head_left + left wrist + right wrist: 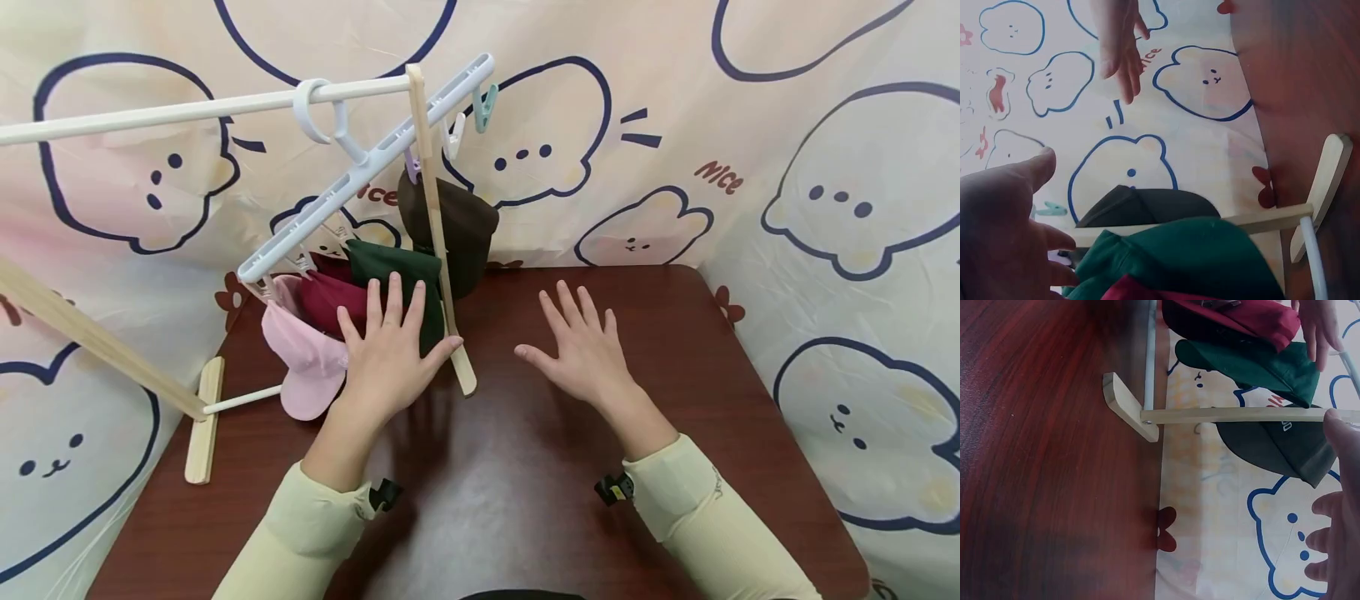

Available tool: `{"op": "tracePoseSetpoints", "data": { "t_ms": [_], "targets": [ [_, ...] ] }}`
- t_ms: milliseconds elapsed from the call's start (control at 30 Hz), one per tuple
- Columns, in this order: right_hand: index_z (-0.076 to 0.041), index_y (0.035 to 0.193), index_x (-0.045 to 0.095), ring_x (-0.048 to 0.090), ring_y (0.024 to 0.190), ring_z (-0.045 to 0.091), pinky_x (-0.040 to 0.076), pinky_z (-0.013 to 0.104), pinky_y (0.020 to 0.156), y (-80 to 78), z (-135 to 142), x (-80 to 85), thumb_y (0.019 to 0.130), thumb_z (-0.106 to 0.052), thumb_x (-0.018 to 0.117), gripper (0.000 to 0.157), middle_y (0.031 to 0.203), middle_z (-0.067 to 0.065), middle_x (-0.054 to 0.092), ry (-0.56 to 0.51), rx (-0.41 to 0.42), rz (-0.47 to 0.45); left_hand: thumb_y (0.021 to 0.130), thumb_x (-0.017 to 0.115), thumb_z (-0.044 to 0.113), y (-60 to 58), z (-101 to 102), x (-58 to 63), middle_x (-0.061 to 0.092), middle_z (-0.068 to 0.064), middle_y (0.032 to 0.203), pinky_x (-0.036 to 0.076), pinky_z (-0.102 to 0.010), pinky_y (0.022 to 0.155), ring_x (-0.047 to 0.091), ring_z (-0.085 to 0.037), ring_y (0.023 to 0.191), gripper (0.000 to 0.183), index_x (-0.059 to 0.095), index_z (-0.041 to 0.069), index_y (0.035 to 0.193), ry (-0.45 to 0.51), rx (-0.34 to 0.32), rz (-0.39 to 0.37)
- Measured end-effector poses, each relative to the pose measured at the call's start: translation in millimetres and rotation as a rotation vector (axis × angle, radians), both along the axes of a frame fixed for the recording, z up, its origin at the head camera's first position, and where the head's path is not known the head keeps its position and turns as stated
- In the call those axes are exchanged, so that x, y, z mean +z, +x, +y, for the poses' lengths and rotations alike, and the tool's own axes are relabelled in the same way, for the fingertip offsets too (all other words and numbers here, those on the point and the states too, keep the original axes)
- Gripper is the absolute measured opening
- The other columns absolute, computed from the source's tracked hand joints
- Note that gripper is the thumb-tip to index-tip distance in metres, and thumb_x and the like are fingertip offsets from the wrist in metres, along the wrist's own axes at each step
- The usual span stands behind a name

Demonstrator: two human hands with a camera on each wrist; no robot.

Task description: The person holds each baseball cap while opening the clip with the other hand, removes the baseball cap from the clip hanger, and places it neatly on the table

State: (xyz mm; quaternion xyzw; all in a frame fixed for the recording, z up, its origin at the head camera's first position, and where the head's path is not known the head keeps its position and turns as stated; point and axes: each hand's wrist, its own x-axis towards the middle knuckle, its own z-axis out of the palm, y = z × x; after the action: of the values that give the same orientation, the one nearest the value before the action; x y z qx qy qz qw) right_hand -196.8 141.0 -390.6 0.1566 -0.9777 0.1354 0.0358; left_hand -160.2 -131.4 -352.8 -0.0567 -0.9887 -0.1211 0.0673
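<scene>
In the head view, my left hand [390, 354] is held out, fingers straight and spread, in front of the hanging caps and holding nothing. My right hand [588, 354] is likewise spread above the table's middle, holding nothing. A pale blue clip hanger [356, 177] hooks over the bar of a wooden rack [187, 108] and tilts up to the right. Clipped beneath it are a pink cap [303, 354], a maroon cap [330, 302], a green cap [393, 265] and a dark cap [468, 229]. Part of the green cap is hidden behind my left fingers.
A dark red-brown table [675, 483] spans the space below both hands. White [454, 136] and teal [484, 108] clips hang without caps at the hanger's right end. The rack's left foot [204, 450] stands near the table's left edge. Cartoon-printed cloth [847, 275] surrounds the table.
</scene>
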Motion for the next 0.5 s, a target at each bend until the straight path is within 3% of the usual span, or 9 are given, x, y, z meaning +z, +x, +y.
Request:
{"op": "tracePoseSetpoints", "data": {
  "t_ms": [167, 300, 400, 500],
  "targets": [
    [-0.027, 0.159, 0.014, -0.001, 0.153, 0.031, 0.005, 0.069, 0.115, -4.3, -2.8, -0.2, 0.084, -0.085, 0.032, 0.097, 0.167, 0.002, 0.003, -0.011, 0.020, 0.011, 0.089, 0.044, 0.073, 2.4, -8.6, 4.0, 0.000, -0.010, 0.166, -0.010, -0.071, 0.111, -0.010, -0.033, 0.152, 0.091, 0.015, 0.022, 0.159, 0.022, 0.002, 0.048],
    [-0.025, 0.159, 0.015, 0.003, 0.153, 0.030, 0.008, 0.067, 0.116, -9.7, -6.8, -0.1, 0.085, -0.083, 0.034, 0.095, 0.167, 0.003, 0.006, -0.059, 0.041, 0.021, 0.091, 0.048, 0.067, 3.9, -15.7, 7.9, 0.008, -0.011, 0.166, -0.008, -0.070, 0.113, -0.001, -0.032, 0.153, 0.086, 0.021, 0.020, 0.158, 0.085, -0.025, 0.132],
    [-0.024, 0.159, 0.017, 0.006, 0.153, 0.028, 0.012, 0.063, 0.118, -15.4, -11.6, 0.2, 0.088, -0.079, 0.036, 0.091, 0.166, 0.003, 0.010, -0.130, 0.072, 0.028, 0.092, 0.051, 0.062, 5.2, -24.4, 11.5, 0.018, -0.012, 0.164, -0.004, -0.069, 0.115, 0.010, -0.032, 0.152, 0.081, 0.029, 0.018, 0.156, 0.150, -0.043, 0.234],
    [-0.023, 0.158, 0.019, 0.009, 0.153, 0.026, 0.014, 0.059, 0.119, -22.2, -18.7, 1.7, 0.091, -0.074, 0.041, 0.087, 0.166, 0.002, 0.014, -0.219, 0.124, 0.035, 0.093, 0.056, 0.054, 7.4, -38.7, 14.8, 0.030, -0.013, 0.160, 0.000, -0.067, 0.116, 0.024, -0.033, 0.149, 0.073, 0.039, 0.013, 0.151, 0.215, -0.047, 0.386]
  ]
}}
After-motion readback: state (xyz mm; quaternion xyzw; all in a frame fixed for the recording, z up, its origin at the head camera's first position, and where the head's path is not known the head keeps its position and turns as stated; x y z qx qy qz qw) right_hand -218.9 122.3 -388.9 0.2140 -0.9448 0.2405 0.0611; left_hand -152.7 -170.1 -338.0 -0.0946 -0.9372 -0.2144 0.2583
